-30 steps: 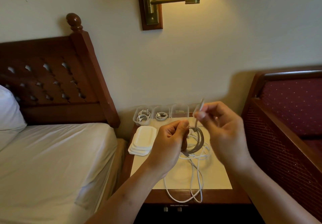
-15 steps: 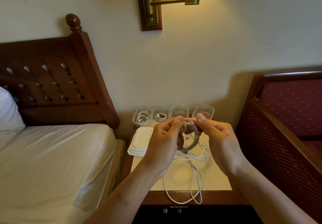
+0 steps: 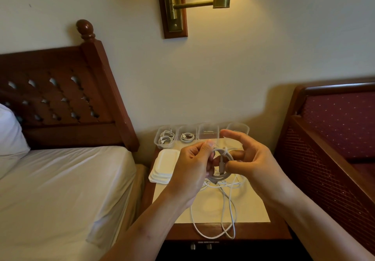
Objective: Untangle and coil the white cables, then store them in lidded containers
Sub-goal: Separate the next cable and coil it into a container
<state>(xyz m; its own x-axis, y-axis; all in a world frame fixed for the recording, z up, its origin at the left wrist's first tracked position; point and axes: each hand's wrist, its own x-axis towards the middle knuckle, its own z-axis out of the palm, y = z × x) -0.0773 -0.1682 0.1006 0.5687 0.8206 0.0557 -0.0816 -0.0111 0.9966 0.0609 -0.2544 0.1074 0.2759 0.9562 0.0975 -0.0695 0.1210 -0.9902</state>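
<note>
Pretty tight spot: the nightstand (image 3: 253, 210) is wedged between the bed (image 3: 60, 189) and an upholstered chair (image 3: 334, 149). Open containers (image 3: 165, 137) line its back edge, with stacked lids (image 3: 164, 167) on the left. The person holds a small white coil (image 3: 222, 159) above the middle, left hand (image 3: 192, 167) pinching its left side and right hand (image 3: 249, 159) pinching the right. Loose cable (image 3: 229, 199) sprawls underneath and loops over the front edge. The hands hide part of the coil.

Plastic and polished wood
Smooth white cable (image 3: 222, 152) between left hand (image 3: 192, 166) and right hand (image 3: 250, 160); clear glossy plastic containers (image 3: 156, 141) beyond; matt lids (image 3: 164, 164) leftward; varnished wood worktop (image 3: 263, 232) edge below.
</note>
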